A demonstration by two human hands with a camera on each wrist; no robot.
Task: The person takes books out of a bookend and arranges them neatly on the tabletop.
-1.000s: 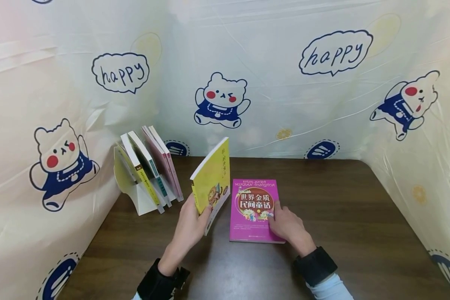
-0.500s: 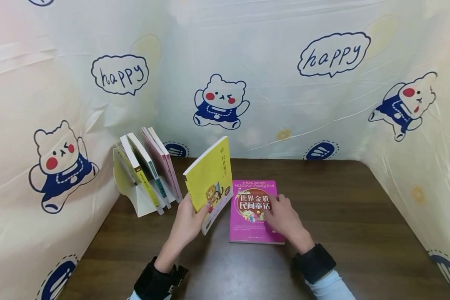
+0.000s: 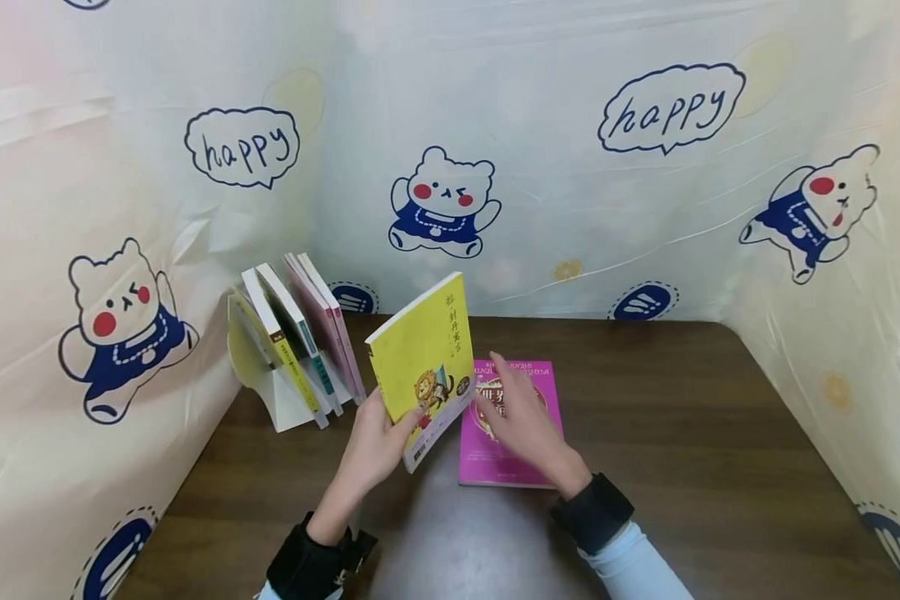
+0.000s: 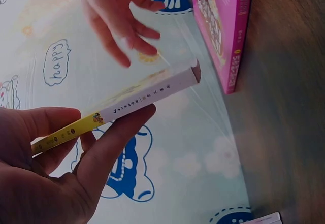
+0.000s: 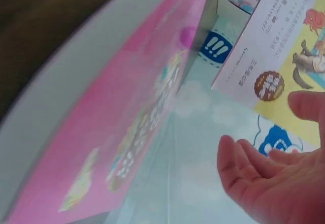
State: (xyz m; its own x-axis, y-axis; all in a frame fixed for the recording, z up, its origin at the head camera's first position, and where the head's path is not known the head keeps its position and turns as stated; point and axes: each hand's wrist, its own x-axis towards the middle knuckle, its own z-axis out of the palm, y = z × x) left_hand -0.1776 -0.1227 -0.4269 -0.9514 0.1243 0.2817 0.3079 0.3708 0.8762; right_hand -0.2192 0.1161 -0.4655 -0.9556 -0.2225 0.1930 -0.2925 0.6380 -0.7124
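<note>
My left hand (image 3: pixel 372 442) grips a yellow book (image 3: pixel 423 358) by its lower left side, thumb on the cover and fingers behind. The book is raised off the table and tilted. In the left wrist view its yellow and white spine (image 4: pixel 147 99) shows between thumb and fingers. My right hand (image 3: pixel 525 417) hovers beside the yellow book's right edge with its fingers spread and nothing held. Below it a pink book (image 3: pixel 502 467) lies flat on the table, partly covered by the hand. In the right wrist view the right thumb and fingers (image 5: pixel 236 163) stand apart near the yellow book.
At the back left, a white bookend rack (image 3: pixel 288 408) holds several upright books (image 3: pixel 311 333), leaning slightly. The dark wooden table (image 3: pixel 682 433) is enclosed by a pale sheet (image 3: pixel 540 208) printed with bears.
My right hand has left the pink book and moved left and up toward the yellow book. The left hand has turned the yellow book so more of its cover faces me.
</note>
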